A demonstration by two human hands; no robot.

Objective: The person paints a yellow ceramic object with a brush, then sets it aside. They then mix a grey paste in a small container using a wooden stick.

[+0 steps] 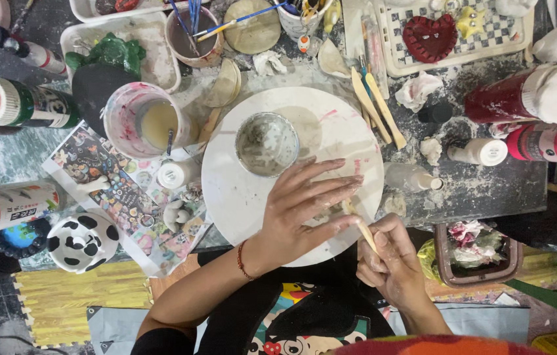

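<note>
Wooden modelling stick, gripped in our right hand, slanted up-left, its tip over the round white turntable; our left hand lay spread flat beside a small grey clay cup.

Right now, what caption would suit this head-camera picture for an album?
Left hand flat on a white round board, right hand working a wooden stick beside it.

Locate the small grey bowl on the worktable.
In the head view, the small grey bowl sits upper-left of centre on the round white board, just above the left hand and right of the paint-stained cup.
</note>
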